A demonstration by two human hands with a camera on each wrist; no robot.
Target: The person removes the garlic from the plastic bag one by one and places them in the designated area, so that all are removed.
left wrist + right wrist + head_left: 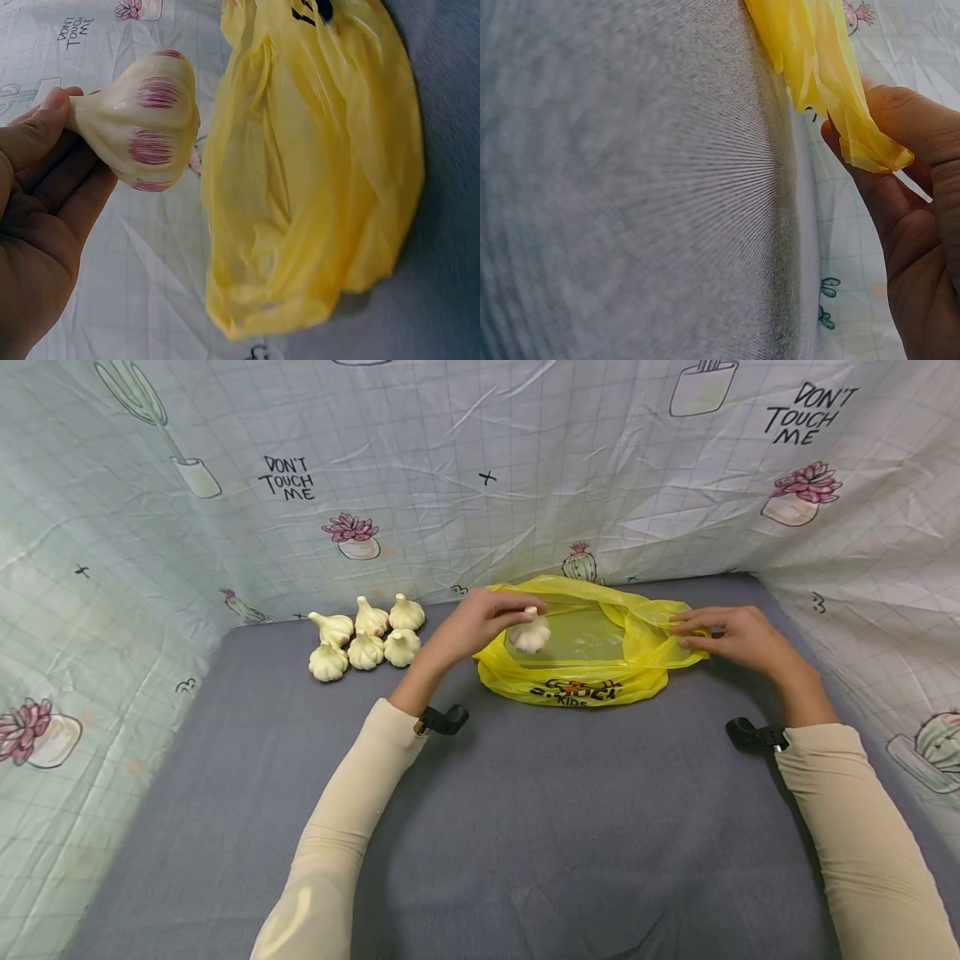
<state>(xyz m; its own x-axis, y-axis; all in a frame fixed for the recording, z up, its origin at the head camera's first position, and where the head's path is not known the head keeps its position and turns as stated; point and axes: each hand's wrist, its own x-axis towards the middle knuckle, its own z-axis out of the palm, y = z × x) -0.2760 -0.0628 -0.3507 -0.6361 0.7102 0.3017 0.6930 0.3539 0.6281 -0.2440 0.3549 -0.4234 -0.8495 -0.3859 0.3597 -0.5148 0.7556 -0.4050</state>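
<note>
My left hand pinches a garlic bulb by its stem, thumb on one side and fingers on the other. In the head view that bulb hangs over the opening of a yellow plastic bag. The bag lies on its base with its mouth spread upward and dark lettering on the near side. At the bag's right end, my right hand holds the gathered yellow handle between thumb and fingers, as the right wrist view also shows at the handle's tip.
Several more garlic bulbs stand in two rows to the left of the bag. All rests on a grey cloth-covered table. A printed white curtain rises along the back and both sides. Each wrist carries a black camera mount.
</note>
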